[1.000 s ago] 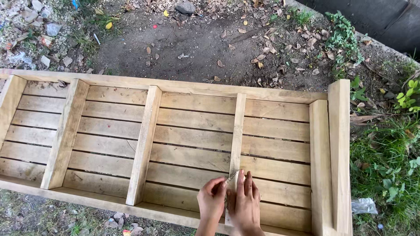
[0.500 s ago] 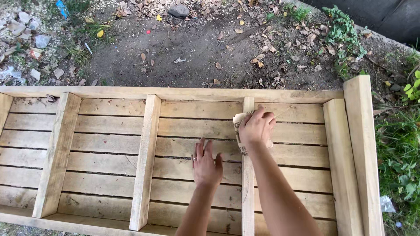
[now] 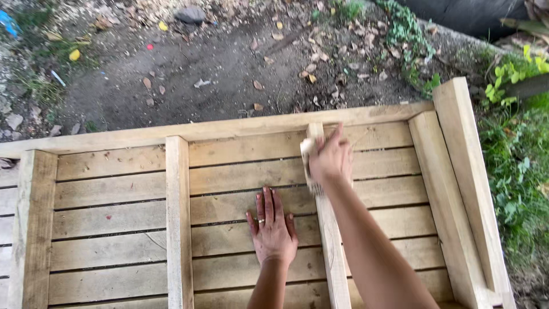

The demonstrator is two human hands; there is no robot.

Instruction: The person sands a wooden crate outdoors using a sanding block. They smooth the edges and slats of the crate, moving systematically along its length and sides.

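The sanding pad [image 3: 307, 163] is a small pale block. It sits on the upright wooden bar [image 3: 326, 229], close to the far end of that bar. The right hand [image 3: 330, 160] is closed around the pad and presses it down on the wood. Only the left edge of the pad shows past the fingers.

The bar is long and thin. It runs from near to far, so the pad has room to slide along it that way. The right hand is on the bar itself. The left hand [image 3: 272, 229] is just left of the bar and nearer to the person. It lies flat and open on the boards [image 3: 114, 223] and holds nothing. A ring is on 1 finger.

The bars and boards make a big wooden frame [image 3: 452, 189] that lies on the ground. Nothing sits inside it. Past the far edge is bare dirt [image 3: 217, 63] with dry leaves. On the right grow green weeds [image 3: 514, 171].
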